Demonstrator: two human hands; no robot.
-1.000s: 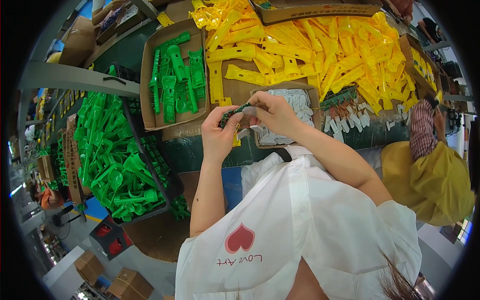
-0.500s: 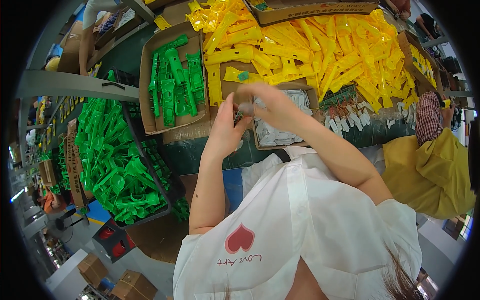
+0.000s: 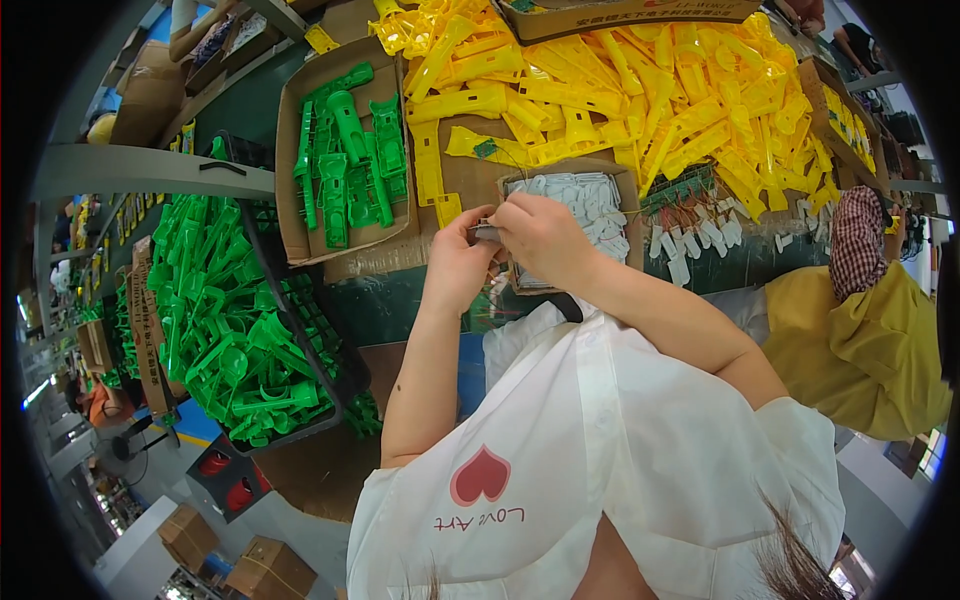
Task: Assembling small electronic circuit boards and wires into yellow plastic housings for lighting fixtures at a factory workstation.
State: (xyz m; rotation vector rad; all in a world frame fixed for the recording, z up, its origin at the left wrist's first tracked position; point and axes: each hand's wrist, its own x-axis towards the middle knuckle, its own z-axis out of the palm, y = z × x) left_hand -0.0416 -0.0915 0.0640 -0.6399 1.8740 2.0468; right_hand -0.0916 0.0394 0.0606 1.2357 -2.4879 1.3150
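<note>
We were bringing both hands together over the near edge of a dark green tabletop [image 3: 385, 305]. Our left hand [image 3: 460, 262] had its grip closed, thumb and fingers pinching a small grey piece [image 3: 487, 232] from its left side. Our right hand [image 3: 543, 238] met it from the other side, its grip also closed on that piece, with the fingertips bunched. The piece was mostly covered by our fingers, so we could not tell its full shape. It sat in the air just left of an open cardboard box of white plastic parts [image 3: 590, 205], too many and too overlapped to count.

Beyond our hands, one small green board [image 3: 486, 148] rested on a yellow plastic part. Behind it spread a large heap of glossy yellow shells [image 3: 690, 100], long, hollow and trough-like, beyond counting. To the left stood one shallow cardboard tray [image 3: 290, 225] with at least six smooth green shells [image 3: 350, 125], some tubular and some flat with cut-outs. Further left and nearer, one black plastic crate [image 3: 345, 395] with mesh sides brimmed with tangled green parts [image 3: 230, 330].

Right of the white parts, more than six white blocks [image 3: 690, 240] on thin wires lay beside a stack of green circuit boards [image 3: 682, 190]. We wore a white button-up shirt [image 3: 600, 450] printed with one red heart.
</note>
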